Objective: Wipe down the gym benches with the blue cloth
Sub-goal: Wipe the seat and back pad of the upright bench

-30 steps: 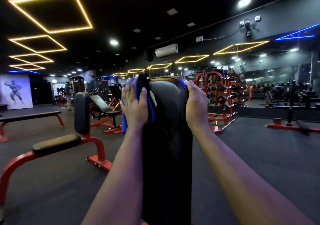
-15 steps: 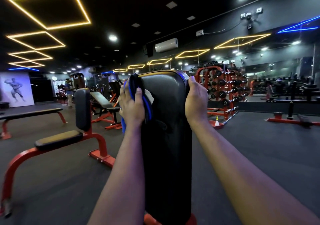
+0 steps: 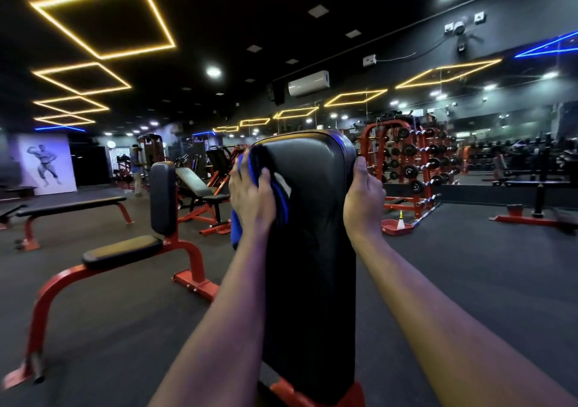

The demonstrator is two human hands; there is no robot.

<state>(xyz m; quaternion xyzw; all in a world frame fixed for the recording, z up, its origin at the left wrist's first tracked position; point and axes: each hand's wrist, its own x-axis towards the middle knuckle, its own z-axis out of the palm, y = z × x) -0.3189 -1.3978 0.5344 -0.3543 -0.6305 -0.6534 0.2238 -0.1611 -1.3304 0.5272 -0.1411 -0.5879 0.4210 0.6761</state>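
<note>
Your left hand (image 3: 250, 200) holds the blue cloth (image 3: 283, 201) against the upper left edge of the upright black backrest pad (image 3: 312, 250) directly ahead of you. Its fingers are wrapped over the bunched fabric and its thumb lies on the pad's front side. A loose end of the cloth hangs down behind your wrist, to the left of the pad. Your right hand (image 3: 364, 197) grips the opposite edge of the pad near the top. The thumb points up along the rim, and the fingers curl round the back, out of sight. The pad stands nearly vertical on a red frame (image 3: 281, 388) that shows at the bottom of the view. To your left stands a second red-framed seated bench (image 3: 125, 250) with its own upright back cushion (image 3: 162, 198). Beyond it are a flat bench (image 3: 72, 206) and an incline bench (image 3: 200, 187), all on the dark floor (image 3: 469, 265). To the right of the pad a red dumbbell rack (image 3: 409, 162) lines the mirrored wall, with a red tray (image 3: 391, 229) at its foot that holds a small white cone-topped bottle (image 3: 400, 220). A person (image 3: 136, 168) stands far back on the left, near a bodybuilder poster (image 3: 47, 164).
</note>
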